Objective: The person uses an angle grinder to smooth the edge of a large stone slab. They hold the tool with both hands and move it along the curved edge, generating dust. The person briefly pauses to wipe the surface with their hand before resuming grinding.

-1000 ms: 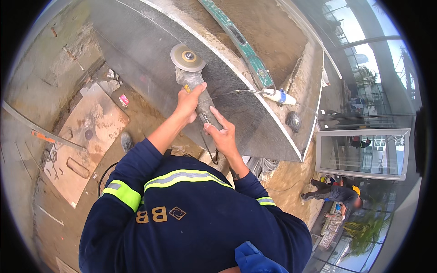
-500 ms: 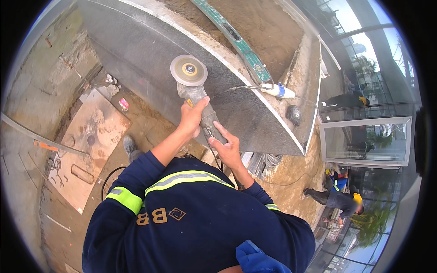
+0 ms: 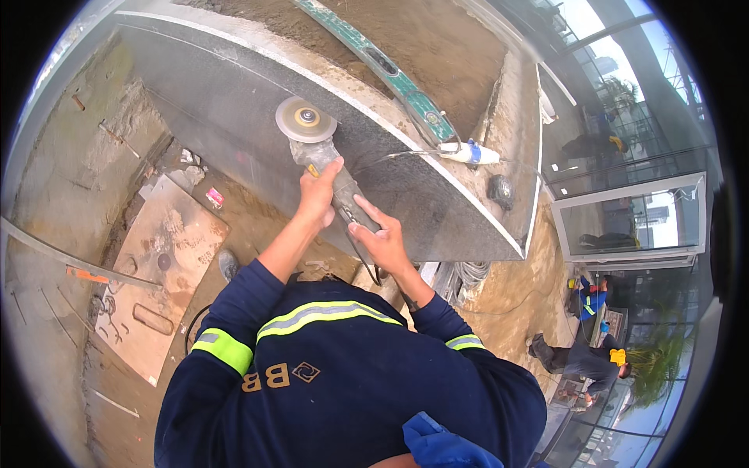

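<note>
Both my hands are on an angle grinder [image 3: 320,159], a grey dusty tool with a round pale disc facing up. My left hand [image 3: 318,196] wraps round the body just behind the head. Farther back, my right hand [image 3: 382,238] grips the rear handle, its thumb lying along the side. The disc hovers over or against the dark grey stone slab [image 3: 234,93] of a low wall; contact cannot be made out. A cord hangs from the grinder's rear end.
Along the wall's top lie a green spirit level [image 3: 394,78], a white-and-blue cable connector [image 3: 470,153] and a dark wrapped bundle [image 3: 501,191]. At left, a stained board [image 3: 148,312] covers ground beside a curved strip [image 3: 78,253]. A co-worker [image 3: 585,363] bends at the right, near glass panels.
My hands and the grinder have shifted slightly left along the slab, still gripping. The view has moved a little too, and the co-worker at the right has changed posture slightly.
</note>
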`<state>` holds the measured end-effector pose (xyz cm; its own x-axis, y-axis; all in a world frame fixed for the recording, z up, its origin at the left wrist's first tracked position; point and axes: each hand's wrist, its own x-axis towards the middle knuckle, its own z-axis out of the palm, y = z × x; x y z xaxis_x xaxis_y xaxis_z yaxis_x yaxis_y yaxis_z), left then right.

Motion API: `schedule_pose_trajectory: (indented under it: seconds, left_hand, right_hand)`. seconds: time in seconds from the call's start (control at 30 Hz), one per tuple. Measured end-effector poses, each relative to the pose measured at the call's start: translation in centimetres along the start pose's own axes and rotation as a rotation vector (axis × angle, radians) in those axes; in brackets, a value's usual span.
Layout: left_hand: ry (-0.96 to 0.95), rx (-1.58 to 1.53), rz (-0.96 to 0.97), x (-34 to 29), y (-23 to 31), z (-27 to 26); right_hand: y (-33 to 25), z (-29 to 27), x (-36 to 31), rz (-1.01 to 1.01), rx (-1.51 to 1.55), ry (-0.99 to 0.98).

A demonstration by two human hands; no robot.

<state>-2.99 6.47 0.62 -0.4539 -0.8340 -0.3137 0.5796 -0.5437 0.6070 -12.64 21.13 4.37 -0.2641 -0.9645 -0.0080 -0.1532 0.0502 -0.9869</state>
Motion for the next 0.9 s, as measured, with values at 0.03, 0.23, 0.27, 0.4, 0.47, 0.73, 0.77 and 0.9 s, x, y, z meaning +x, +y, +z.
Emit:
schedule_pose_trajectory:
  seconds: [0.03,0.23,0.27,0.4,0.47,0.73,0.77,0.9]
  left_hand:
    - [-0.022,0.006,-0.027,0.2,0.2,0.6]
    - [-0.005,0.039,-0.041,0.4,-0.2,-0.8]
    - [-0.038,0.043,-0.096,0.2,0.3,-3.1]
    - [0.115,0.162,0.144,-5.0,3.8,-4.3]
    - [0.192,0.174,0.165,-6.9,5.8,-3.9]
    - [0.086,0.201,0.441,-6.6,17.4,-13.1]
    - [0.145,0.186,0.470,-7.4,17.2,-13.8]
    - [0.151,0.133,0.465,-10.1,17.9,-14.1]
  right_hand:
    - [-0.3,0.1,0.2,0.017,0.043,0.008]
    - [1.1,-1.0,1.5,-0.165,-0.099,-0.041]
    - [1.1,-0.6,1.4,-0.226,-0.106,-0.119]
    - [1.6,3.6,0.1,-0.443,-0.064,-0.179]
    - [1.0,4.4,-0.1,-0.491,-0.042,-0.178]
    - [-0.7,-2.3,0.8,-0.351,-0.051,0.809]
    - [-0.1,-4.0,0.7,-0.224,-0.142,0.836]
    - [-0.6,-6.6,1.4,-0.151,-0.155,0.806]
